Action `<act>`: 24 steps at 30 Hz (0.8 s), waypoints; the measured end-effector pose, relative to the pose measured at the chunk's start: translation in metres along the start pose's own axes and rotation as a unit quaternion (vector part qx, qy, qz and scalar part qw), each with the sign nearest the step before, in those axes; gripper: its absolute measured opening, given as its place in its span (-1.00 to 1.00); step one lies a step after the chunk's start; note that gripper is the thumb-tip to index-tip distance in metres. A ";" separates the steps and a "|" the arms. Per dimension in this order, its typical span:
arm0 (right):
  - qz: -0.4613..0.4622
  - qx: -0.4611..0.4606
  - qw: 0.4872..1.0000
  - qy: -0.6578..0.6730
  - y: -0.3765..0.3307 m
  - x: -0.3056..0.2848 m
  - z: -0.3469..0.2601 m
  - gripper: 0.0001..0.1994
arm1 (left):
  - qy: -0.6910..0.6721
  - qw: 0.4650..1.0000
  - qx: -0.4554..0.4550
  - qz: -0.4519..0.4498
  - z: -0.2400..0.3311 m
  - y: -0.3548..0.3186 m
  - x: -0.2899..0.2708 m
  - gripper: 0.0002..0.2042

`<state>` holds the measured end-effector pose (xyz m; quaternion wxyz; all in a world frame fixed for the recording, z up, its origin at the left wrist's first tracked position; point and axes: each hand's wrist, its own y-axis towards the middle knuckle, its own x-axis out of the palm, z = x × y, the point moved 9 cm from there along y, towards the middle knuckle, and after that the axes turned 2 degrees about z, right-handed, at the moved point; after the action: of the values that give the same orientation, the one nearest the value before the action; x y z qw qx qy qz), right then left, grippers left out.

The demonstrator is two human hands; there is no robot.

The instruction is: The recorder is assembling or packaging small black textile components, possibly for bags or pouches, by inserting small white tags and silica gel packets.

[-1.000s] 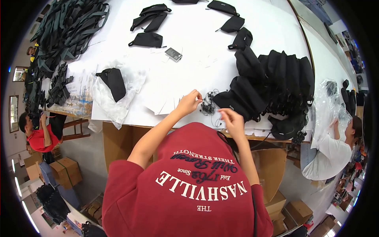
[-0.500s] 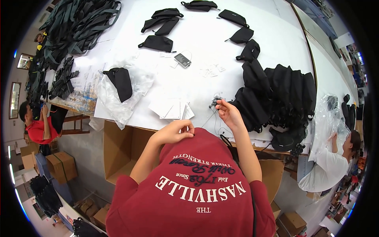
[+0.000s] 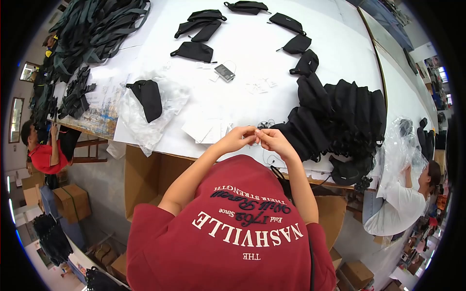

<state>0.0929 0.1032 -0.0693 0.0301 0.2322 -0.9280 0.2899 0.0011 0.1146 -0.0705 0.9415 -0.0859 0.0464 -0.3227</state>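
My left hand (image 3: pixel 239 138) and my right hand (image 3: pixel 275 142) meet fingertip to fingertip above the table's near edge. Both are closed in a pinch, and whatever lies between the fingers is too small to make out. Just beyond them is a small tangle of thin black strings (image 3: pixel 266 124), partly covered by my fingers. Loose thin strands trail below my right hand. White cards (image 3: pixel 198 129) lie fanned out to the left of my left hand. On the right, a heap of black fabric pouches (image 3: pixel 357 114) reaches close to my right hand.
Several black pouches (image 3: pixel 193 50) are spread in an arc on the white table (image 3: pixel 252 53). A dark flat device (image 3: pixel 224 72) lies mid-table. One pouch (image 3: pixel 148 100) rests on clear plastic (image 3: pixel 167 114) at left. Cardboard boxes (image 3: pixel 141 182) stand below the edge. Other people work on both sides.
My two hands, apart before, have come together. My left hand moved up and right from near my shirt; my right hand moved slightly left and down.
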 end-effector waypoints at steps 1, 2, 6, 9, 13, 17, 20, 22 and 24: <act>0.006 -0.008 1.000 0.014 -0.003 -0.004 -0.001 -0.65 | 0.056 0.997 -0.047 0.012 -0.009 0.001 -0.005 -0.85; 0.011 -0.015 0.999 0.028 -0.006 -0.007 -0.003 -0.65 | 0.056 0.997 -0.047 0.010 -0.013 0.001 -0.007 -0.85; 0.054 -0.049 0.997 -0.008 -0.015 -0.025 0.003 -0.69 | 0.263 0.922 0.047 0.281 -0.016 -0.034 -0.082 -0.68; 0.084 -0.026 0.994 -0.068 -0.020 -0.029 0.012 -0.64 | 0.403 0.822 -0.024 0.402 -0.048 -0.080 -0.138 -0.37; 0.121 -0.020 0.979 -0.164 -0.017 -0.029 0.021 -0.60 | 0.406 0.821 -0.232 0.329 -0.098 -0.102 -0.162 -0.09; 0.175 -0.068 0.953 -0.237 -0.018 -0.028 0.010 -0.70 | 0.448 0.789 -0.138 0.397 -0.079 -0.111 -0.152 -0.14; 0.202 -0.069 0.942 -0.261 -0.023 -0.028 0.003 -0.71 | 0.522 0.725 -0.075 0.443 -0.049 -0.113 -0.142 -0.35; 0.210 -0.091 0.943 -0.242 -0.026 -0.026 0.000 -0.73 | 0.470 0.766 -0.168 0.405 -0.059 -0.110 -0.145 -0.64; 0.218 -0.113 0.943 -0.223 -0.030 -0.024 -0.008 -0.74 | 0.356 0.840 -0.188 0.364 -0.076 -0.103 -0.148 -0.68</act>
<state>0.1267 0.0956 -0.0508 -0.2153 0.0782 -0.9656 0.1230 -0.1884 0.1155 -0.1201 0.8758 -0.1171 0.4656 0.0494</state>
